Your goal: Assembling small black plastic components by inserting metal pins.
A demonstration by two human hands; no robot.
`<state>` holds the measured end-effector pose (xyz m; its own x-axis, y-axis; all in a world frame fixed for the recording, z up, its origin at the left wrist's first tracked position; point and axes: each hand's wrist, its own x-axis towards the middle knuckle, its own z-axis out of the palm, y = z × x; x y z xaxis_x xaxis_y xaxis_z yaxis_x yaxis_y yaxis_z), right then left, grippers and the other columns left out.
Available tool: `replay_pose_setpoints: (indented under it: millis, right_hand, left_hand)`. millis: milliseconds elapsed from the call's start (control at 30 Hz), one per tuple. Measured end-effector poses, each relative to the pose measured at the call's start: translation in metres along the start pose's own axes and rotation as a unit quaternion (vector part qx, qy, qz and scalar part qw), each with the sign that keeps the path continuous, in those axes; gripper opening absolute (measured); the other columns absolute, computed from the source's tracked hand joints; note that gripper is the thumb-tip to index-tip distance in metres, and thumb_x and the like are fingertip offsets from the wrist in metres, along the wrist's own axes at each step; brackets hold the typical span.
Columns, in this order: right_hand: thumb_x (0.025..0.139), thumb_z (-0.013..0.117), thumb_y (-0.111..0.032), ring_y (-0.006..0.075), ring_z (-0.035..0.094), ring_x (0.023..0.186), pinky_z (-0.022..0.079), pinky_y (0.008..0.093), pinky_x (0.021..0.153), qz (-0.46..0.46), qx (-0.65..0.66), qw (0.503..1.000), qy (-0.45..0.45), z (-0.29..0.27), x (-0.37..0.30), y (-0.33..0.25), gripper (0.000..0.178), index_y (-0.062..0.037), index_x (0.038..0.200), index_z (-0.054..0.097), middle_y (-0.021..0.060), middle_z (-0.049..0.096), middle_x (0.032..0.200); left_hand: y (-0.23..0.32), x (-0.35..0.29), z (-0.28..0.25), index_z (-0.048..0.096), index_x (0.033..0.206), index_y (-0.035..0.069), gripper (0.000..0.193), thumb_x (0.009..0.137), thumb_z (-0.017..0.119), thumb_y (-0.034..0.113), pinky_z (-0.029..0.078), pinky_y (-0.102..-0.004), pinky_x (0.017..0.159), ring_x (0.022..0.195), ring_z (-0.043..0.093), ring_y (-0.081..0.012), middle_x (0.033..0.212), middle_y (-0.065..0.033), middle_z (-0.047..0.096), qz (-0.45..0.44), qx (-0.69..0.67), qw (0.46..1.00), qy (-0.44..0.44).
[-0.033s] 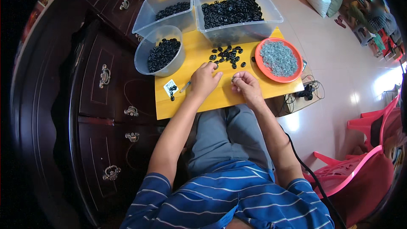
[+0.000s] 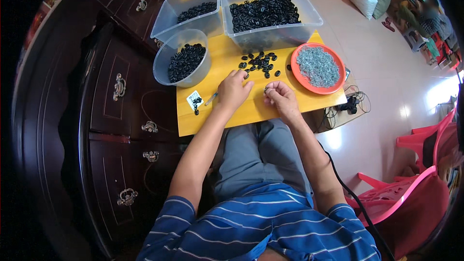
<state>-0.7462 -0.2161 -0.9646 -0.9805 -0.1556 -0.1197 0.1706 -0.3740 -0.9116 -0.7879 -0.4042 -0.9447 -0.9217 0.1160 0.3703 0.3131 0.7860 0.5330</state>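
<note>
My left hand (image 2: 234, 89) rests over the yellow table (image 2: 237, 111), its fingertips at a black oval piece (image 2: 247, 75) on the near edge of a loose pile of similar black oval pieces (image 2: 261, 62). The thumb of that hand is held apart from its fingers. To the right, my right hand (image 2: 282, 98) is closed in a pinch. A small dark piece (image 2: 266, 89) shows at its fingertips, partly hidden by them. Beyond the right hand, an orange-red plate (image 2: 342, 70) holds many thin silvery metal pieces (image 2: 317, 66).
A round clear tub (image 2: 162, 70) and two clear rectangular bins (image 2: 270, 36) (image 2: 169, 29) hold black pieces. A white label (image 2: 191, 97) with small black parts and a slim pen-like tool (image 2: 211, 99) lie at left. Dark drawers (image 2: 121, 140) stand left; pink chairs (image 2: 391, 193) right.
</note>
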Motion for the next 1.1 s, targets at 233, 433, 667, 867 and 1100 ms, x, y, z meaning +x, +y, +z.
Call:
replay_pose_setpoints:
  millis: [233, 433, 667, 867, 1100]
  right_hand:
    - [0.095, 0.059, -0.008, 0.0072, 0.059, 0.072, 0.047, 0.0225, 0.066, 0.008, 0.016, 1.000, -0.015, -0.003, 0.001, 0.000, 0.005, -0.0054, 0.100, 0.059, -0.0010, 0.062, 0.084]
    - [0.096, 0.059, -0.010, 0.0079, 0.060, 0.073, 0.047, 0.0228, 0.067, 0.014, 0.025, 0.999, -0.027, -0.005, 0.003, 0.002, 0.006, -0.0063, 0.101, 0.059, -0.0002, 0.063, 0.086]
    - [0.098, 0.060, -0.011, 0.0081, 0.061, 0.072, 0.048, 0.0222, 0.067, 0.018, 0.038, 0.999, -0.016, -0.004, 0.003, 0.003, 0.006, -0.0076, 0.102, 0.058, 0.0005, 0.064, 0.087]
    - [0.098, 0.060, -0.011, 0.0071, 0.060, 0.071, 0.046, 0.0214, 0.065, 0.002, 0.019, 1.000, -0.022, -0.003, 0.002, 0.001, 0.006, -0.0074, 0.102, 0.059, 0.0002, 0.064, 0.086]
    - [0.096, 0.059, -0.009, 0.0072, 0.058, 0.070, 0.046, 0.0223, 0.063, 0.003, 0.024, 1.000, -0.010, 0.006, -0.002, 0.005, 0.005, -0.0055, 0.100, 0.057, 0.0001, 0.061, 0.084]
  left_hand:
    - [-0.007, 0.015, 0.006, 0.068, 0.095, 0.009, 0.019, 0.081, 0.073, 0.021, 0.053, -0.0474, 0.073, 0.085, 0.067, -0.0358, 0.091, -0.0122, 0.068, -0.022, 0.061, 0.998, -0.025]
    - [-0.012, 0.024, 0.008, 0.066, 0.087, 0.007, 0.013, 0.082, 0.070, 0.018, 0.053, -0.0467, 0.069, 0.078, 0.066, -0.0353, 0.085, -0.0124, 0.067, 0.024, 0.109, 0.994, -0.014]
    - [-0.012, 0.006, 0.002, 0.062, 0.088, 0.004, 0.011, 0.088, 0.063, 0.014, 0.053, -0.0466, 0.067, 0.075, 0.066, -0.0350, 0.083, -0.0168, 0.065, 0.041, 0.110, 0.993, -0.018]
    - [0.004, -0.037, 0.003, 0.062, 0.096, 0.004, 0.008, 0.097, 0.055, 0.008, 0.043, -0.0238, 0.049, 0.054, 0.053, -0.0087, 0.076, -0.0044, 0.061, -0.182, -0.378, 0.907, -0.025]
    - [0.004, -0.063, 0.011, 0.064, 0.100, 0.001, 0.012, 0.097, 0.055, 0.008, 0.046, -0.0250, 0.053, 0.060, 0.057, -0.0070, 0.074, -0.0020, 0.065, -0.221, -0.468, 0.853, -0.074]
